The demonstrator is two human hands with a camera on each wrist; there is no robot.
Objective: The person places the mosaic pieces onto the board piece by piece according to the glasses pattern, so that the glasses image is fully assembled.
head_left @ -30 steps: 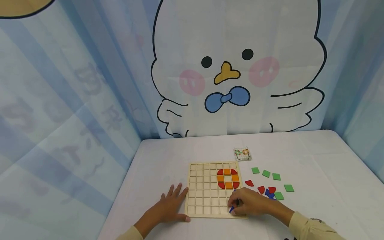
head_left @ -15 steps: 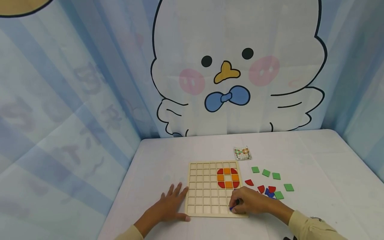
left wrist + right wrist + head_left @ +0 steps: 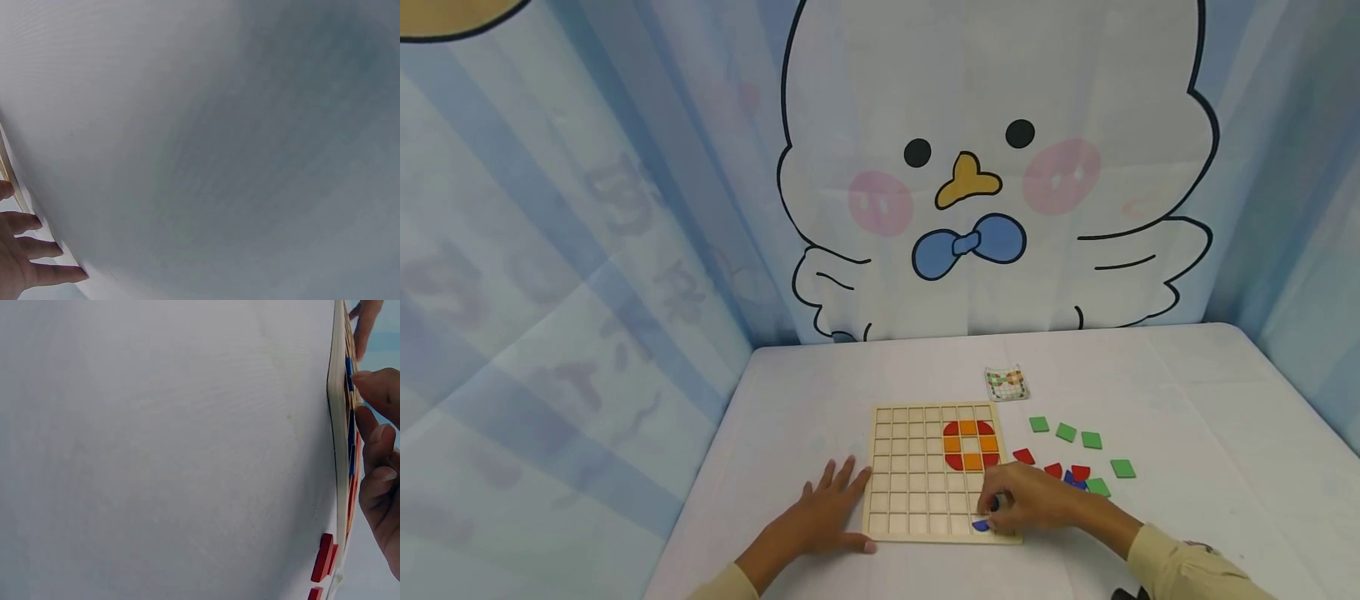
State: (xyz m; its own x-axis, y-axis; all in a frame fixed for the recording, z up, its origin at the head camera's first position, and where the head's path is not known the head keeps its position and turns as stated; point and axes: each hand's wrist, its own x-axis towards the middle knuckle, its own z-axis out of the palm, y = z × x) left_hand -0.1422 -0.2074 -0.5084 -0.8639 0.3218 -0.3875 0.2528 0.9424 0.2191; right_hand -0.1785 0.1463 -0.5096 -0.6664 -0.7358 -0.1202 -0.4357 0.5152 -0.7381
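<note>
Right-hand grip (image 3: 1030, 497), its fingers curled, is at a blue piece (image 3: 981, 526) in the near right corner of the gridded board (image 3: 917, 477); whether it pinches cannot be told. Left-hand grip (image 3: 829, 517) lies spread at the board's left edge. Farther up, red and orange pieces (image 3: 968, 427) form a ring; green squares (image 3: 1092, 440) dot the tabletop (image 3: 1210, 408) rightward.

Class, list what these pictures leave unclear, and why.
Head view: some squares of the board, hidden by the right hand.
Head view: fine pattern on the card, too small.
Left wrist view: rest of the left hand, past the left edge.
Right wrist view: lowest red piece, cut by the bottom edge.
</note>
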